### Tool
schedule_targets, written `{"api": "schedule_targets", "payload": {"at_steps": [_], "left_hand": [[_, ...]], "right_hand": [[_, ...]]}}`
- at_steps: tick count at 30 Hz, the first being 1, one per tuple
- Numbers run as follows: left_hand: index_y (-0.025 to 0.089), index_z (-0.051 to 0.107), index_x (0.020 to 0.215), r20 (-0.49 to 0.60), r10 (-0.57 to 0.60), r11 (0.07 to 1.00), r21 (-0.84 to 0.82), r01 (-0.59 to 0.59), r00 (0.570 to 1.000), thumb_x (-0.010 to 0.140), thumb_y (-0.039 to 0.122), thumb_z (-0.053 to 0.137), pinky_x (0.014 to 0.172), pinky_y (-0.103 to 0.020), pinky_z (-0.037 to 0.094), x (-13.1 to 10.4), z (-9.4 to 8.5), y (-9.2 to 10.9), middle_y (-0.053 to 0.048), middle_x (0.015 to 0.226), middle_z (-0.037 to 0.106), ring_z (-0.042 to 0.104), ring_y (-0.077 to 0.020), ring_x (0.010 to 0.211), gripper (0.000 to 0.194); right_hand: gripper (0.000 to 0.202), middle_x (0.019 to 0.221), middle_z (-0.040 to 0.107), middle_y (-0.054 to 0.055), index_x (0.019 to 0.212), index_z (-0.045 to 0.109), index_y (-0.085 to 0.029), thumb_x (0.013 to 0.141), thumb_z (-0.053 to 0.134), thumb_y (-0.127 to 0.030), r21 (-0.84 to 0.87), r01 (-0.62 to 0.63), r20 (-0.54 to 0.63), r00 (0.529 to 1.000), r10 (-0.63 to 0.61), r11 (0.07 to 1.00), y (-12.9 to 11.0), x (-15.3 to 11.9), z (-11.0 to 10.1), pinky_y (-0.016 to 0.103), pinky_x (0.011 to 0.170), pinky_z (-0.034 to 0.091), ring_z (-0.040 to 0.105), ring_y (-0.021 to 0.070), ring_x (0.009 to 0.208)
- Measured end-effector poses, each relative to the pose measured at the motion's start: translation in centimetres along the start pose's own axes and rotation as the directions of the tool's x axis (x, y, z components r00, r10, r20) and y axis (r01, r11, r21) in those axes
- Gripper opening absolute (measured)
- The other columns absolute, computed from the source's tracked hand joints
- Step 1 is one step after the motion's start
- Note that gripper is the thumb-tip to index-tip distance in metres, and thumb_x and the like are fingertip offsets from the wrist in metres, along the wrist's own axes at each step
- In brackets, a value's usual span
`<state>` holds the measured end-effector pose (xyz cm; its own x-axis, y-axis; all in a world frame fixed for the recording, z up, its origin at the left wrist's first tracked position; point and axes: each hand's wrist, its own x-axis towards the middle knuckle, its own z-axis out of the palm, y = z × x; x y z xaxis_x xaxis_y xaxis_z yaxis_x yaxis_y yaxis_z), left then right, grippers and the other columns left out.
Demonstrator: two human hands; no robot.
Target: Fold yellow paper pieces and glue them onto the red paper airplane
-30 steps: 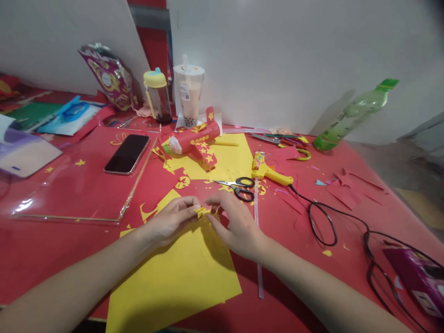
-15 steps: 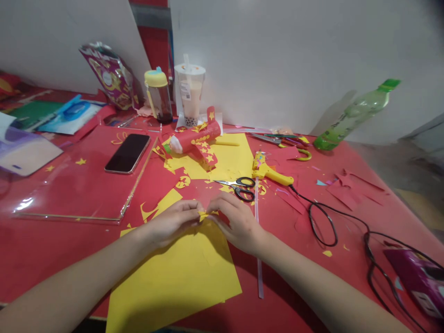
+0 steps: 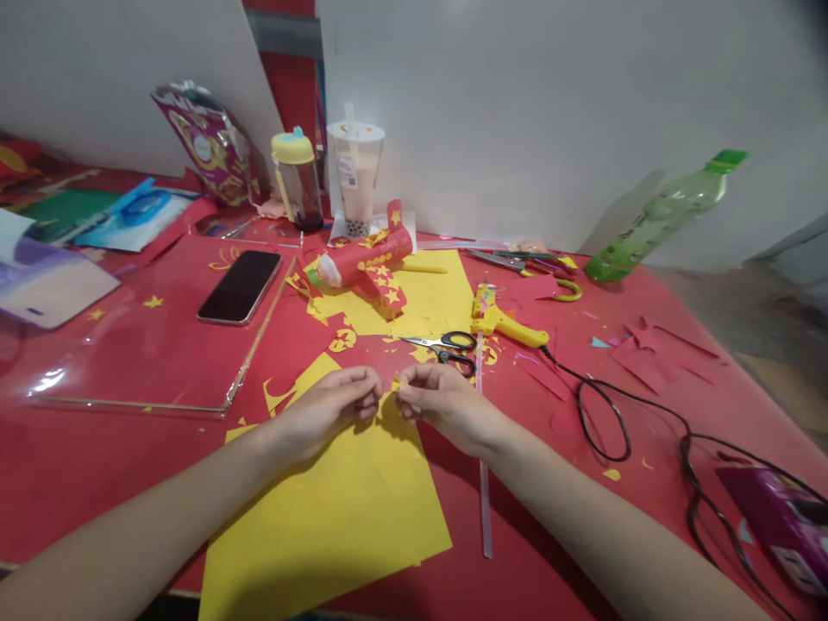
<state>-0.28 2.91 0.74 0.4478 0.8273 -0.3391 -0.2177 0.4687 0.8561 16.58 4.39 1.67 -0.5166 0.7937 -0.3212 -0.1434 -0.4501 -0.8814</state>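
My right hand [image 3: 446,404] pinches a small piece of yellow paper [image 3: 396,385] between thumb and forefinger. Across a narrow gap, my left hand [image 3: 336,409] is closed, its fingers curled and thumb pressed in; whatever it may hold is hidden. Both hands are above a large yellow paper sheet [image 3: 316,517], whose upper edge is cut unevenly. Just beyond them lie black-handled scissors [image 3: 456,351] among yellow scraps. Farther back, a red paper-covered model [image 3: 368,263] with yellow stars rests on another yellow sheet [image 3: 446,293].
A yellow glue gun [image 3: 508,326] lies to the right, its black cord [image 3: 640,397] looping across the red table. A clear glue stick [image 3: 485,509] is beside the sheet. A phone [image 3: 239,287] lies left. A bottle [image 3: 660,220], drink cup [image 3: 357,177] and tumbler [image 3: 297,181] stand at the back.
My hands have moved slightly apart. The small yellow piece, earlier between the fingertips of both hands, is now in my right hand's pinch.
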Motion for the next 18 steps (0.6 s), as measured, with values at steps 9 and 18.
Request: {"api": "schedule_targets", "payload": {"at_steps": [9,18], "left_hand": [[0.021,0.052,0.078,0.042,0.481,0.694,0.591,-0.41,0.875,0.076,0.017,0.054,0.07,-0.025,0.039,-0.39,0.32,0.38,0.0,0.078,0.05,0.049,-0.0128,0.074,0.005],[0.02,0.059,0.078,0.214,0.632,0.288,0.828,-0.482,0.745,0.075,0.018,0.056,0.068,-0.025,0.041,-0.74,0.35,0.41,-0.003,0.078,0.055,0.052,-0.0147,0.074,0.005]], "right_hand": [[0.011,0.057,0.05,-0.002,0.063,0.055,-0.011,0.061,0.066,-0.015,0.303,-0.334,0.202,0.938,0.282,0.893,0.03,-0.09,-0.4,0.019,0.045,0.03,0.044,0.0054,0.048],[0.01,0.055,0.049,-0.001,0.06,0.056,-0.01,0.067,0.06,-0.016,0.334,-0.383,0.234,0.919,0.318,0.861,0.14,-0.02,-0.28,0.019,0.046,0.03,0.043,0.0054,0.047]]}}
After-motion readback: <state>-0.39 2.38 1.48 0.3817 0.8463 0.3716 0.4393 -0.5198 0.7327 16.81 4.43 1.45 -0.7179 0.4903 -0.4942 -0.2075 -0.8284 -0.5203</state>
